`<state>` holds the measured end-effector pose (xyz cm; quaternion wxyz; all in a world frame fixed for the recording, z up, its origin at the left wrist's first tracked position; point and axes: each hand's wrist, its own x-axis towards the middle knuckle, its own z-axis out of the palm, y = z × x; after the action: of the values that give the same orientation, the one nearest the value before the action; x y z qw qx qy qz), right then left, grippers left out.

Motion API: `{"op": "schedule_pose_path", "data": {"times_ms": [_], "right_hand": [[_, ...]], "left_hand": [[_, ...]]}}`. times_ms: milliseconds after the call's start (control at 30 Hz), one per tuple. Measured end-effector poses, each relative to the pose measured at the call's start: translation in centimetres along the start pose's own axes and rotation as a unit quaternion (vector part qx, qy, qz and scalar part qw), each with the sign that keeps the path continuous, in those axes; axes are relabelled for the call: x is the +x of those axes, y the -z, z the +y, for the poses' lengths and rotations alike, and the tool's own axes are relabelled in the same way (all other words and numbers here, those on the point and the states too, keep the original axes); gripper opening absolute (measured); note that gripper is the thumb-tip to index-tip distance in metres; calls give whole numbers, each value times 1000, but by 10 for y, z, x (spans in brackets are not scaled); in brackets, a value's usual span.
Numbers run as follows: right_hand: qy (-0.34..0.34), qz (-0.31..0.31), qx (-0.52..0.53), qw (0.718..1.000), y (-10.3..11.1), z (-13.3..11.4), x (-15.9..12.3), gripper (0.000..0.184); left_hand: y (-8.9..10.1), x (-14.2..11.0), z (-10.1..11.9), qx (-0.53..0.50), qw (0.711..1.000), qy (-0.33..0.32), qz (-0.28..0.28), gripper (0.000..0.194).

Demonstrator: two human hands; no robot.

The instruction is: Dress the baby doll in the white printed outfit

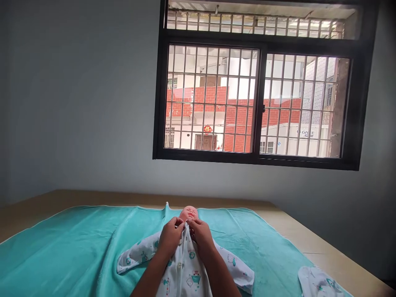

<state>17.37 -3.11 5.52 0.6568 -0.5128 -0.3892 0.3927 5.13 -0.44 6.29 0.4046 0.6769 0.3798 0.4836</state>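
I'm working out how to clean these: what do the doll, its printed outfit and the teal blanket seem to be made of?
Doll: probably vinyl or other plastic, judging by its smooth, faintly shiny surface.
Printed outfit: matte, thin fabric, perhaps cotton, given its soft creases; the fibre can't be confirmed.
Teal blanket: likely short-pile plush, velvety, since lighter and darker brushed patches show.

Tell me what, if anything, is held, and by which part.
The garment, pinched at the neck end of its front opening by the left grip and right grip.
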Motion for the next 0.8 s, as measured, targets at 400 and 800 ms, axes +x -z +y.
{"op": "schedule_pose_path", "data": {"times_ms": [400,800], "right_hand": [[-42,-35,65,996,7,-4,-8,27],[-33,-30,58,997,4,1,-7,25]], "left_hand": [[2,-4,3,-71,997,40,6,28],[3,-4,2,-67,997,48,12,27]]}}
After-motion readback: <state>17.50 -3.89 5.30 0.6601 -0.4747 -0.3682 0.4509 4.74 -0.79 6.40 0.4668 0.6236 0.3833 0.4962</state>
